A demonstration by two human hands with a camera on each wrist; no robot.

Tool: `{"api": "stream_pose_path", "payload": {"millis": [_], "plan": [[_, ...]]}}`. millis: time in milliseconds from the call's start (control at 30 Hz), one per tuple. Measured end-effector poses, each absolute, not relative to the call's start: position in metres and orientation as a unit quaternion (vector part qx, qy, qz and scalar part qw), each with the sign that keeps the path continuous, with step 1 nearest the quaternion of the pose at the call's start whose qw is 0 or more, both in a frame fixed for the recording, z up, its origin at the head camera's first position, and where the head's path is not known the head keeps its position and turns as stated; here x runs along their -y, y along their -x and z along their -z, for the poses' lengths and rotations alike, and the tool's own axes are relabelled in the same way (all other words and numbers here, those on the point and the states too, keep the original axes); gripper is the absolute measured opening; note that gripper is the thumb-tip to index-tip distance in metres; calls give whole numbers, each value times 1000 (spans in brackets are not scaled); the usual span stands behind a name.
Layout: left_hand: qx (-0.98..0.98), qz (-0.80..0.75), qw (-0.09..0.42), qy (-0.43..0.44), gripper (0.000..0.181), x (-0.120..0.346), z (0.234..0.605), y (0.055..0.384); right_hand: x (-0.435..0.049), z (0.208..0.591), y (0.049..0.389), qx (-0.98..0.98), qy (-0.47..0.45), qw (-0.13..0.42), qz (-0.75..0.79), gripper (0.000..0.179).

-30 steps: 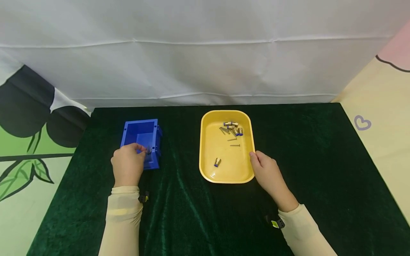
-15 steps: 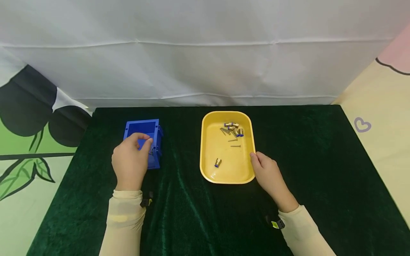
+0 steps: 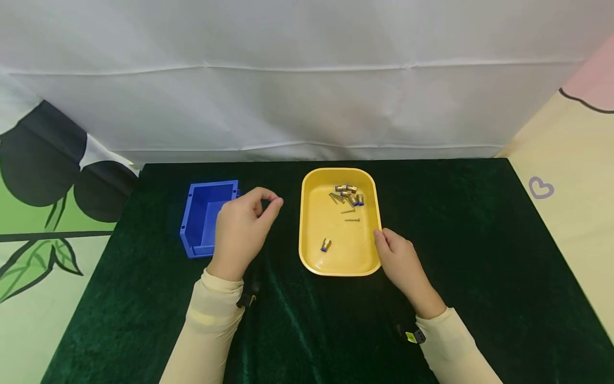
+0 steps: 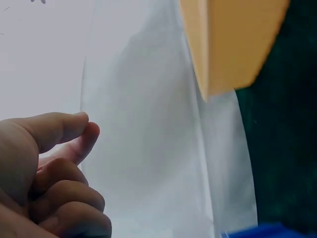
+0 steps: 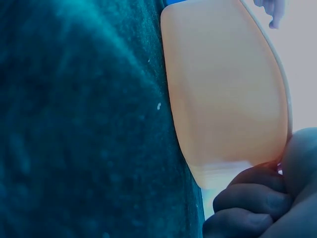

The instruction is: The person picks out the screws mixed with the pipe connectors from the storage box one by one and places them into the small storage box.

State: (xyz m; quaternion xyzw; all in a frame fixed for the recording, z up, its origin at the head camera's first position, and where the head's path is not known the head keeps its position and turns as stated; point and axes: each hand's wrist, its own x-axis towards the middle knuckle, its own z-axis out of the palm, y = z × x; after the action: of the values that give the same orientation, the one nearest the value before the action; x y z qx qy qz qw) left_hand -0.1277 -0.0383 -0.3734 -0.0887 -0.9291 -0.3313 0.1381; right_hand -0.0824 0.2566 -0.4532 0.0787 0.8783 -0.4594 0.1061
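Observation:
My left hand (image 3: 242,232) is in the air at the right side of the blue bin (image 3: 196,221), overlapping the bin's right part in the head view. In the left wrist view, its thumb and index fingertips (image 4: 81,118) meet with nothing showing between them; the other fingers are curled in. My right hand (image 3: 403,264) grips the right rim of the yellow tray (image 3: 312,213), thumb on top and fingers curled below. Inside the tray lie several brass fittings with blue ends, one fitting (image 3: 325,245) apart at the near end, and several screws (image 3: 352,220).
Dark green velvet cloth (image 3: 479,240) covers the table. A white curtain (image 3: 307,106) hangs behind its far edge. Painted panels stand at both sides, the right panel (image 3: 566,224) bearing a small heart.
My left hand has lifted out of the blue bin and moved right toward the yellow tray, its thumb and index fingertips coming together. The right hand keeps its grip on the tray rim.

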Motion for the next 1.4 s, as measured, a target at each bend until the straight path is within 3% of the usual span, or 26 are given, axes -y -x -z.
{"api": "stream_pose_path", "payload": {"millis": [500, 733, 933, 1400], "plan": [[931, 310, 30, 188, 16, -32, 365, 144, -261, 457, 84, -878, -76, 104, 461, 35], [922, 309, 13, 231, 19, -56, 363, 151, -261, 457, 86, -877, -79, 106, 462, 36], [925, 306, -18, 223, 16, -70, 366, 164, -260, 457, 86, -871, -74, 111, 473, 38], [931, 278, -36, 233, 15, -89, 383, 180, -260, 458, 86, -872, -65, 100, 474, 37]]}}
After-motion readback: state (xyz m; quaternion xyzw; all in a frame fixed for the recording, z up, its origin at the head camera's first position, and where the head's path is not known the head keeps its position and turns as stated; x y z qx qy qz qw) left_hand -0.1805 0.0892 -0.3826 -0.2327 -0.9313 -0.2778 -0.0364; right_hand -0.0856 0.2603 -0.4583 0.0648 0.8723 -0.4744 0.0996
